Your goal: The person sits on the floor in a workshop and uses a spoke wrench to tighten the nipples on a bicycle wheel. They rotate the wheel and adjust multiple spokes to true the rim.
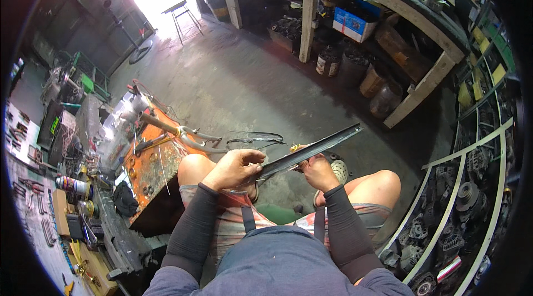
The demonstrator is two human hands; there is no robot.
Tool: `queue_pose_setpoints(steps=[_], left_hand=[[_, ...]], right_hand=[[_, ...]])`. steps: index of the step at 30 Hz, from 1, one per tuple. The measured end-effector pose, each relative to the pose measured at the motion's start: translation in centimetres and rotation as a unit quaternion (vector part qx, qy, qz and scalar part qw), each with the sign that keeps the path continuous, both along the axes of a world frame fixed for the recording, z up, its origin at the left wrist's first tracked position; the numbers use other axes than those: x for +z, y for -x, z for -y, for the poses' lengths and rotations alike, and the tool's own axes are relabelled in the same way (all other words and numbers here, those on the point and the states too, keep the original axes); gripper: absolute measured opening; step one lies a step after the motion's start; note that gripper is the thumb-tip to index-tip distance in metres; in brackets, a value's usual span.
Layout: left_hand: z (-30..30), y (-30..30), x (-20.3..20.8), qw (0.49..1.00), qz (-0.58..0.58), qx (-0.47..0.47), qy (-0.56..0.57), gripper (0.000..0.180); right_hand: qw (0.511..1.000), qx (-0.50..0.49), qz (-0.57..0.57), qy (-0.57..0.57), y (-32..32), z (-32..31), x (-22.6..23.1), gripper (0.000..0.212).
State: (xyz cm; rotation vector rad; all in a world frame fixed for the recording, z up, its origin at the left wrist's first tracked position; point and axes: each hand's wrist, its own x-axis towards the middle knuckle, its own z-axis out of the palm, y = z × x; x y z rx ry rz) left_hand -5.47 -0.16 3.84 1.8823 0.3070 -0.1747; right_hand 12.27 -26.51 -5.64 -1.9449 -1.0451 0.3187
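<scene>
You are seated low over the concrete floor (239, 85), with a long grey metal channel (319, 146) slanting across the space above your lap, its far end raised and pointing up and to the right. Your left hand (236, 169) grasps the near end. Your right hand (319, 172) has its fingers curled in just under the channel near its middle; what they close on is mostly hidden, so I can't tell whether you grip the channel itself or a small tool. A small yellow item (298, 146) shows just past the channel's edge, its kind unclear.

The weak point, I'd judge, is the far end, which hangs free beyond your right hand. If your left hand loosened, the channel could roll or dip and scrape your fingers along its thin edges. A drop could catch the perforated shoe (340, 170) below, or your bare right knee (386, 182). Turning it sharply leftward could knock the pronged metal fork (194, 139) reaching off the orange counter (145, 176) near your left knee (194, 167). The loose black strip (256, 139) on the floor ahead might also snag a foot on standing.
</scene>
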Motion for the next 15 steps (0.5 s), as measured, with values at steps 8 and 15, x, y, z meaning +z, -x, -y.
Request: queue_pose_setpoints(steps=[8, 15], left_hand=[[3.5, -4.2, 3.2, 0.985, 0.103, -0.062, -0.126, 0.060], [10.3, -7.3, 1.8, 0.959, 0.134, -0.046, -0.247, 0.044]], right_hand=[[0.929, -0.012, -0.353, -0.115, 0.7, -0.1, 3.6, 0.060], [0.875, -0.122, -0.466, -0.051, -5.5, 7.5, 3.6, 0.038]])
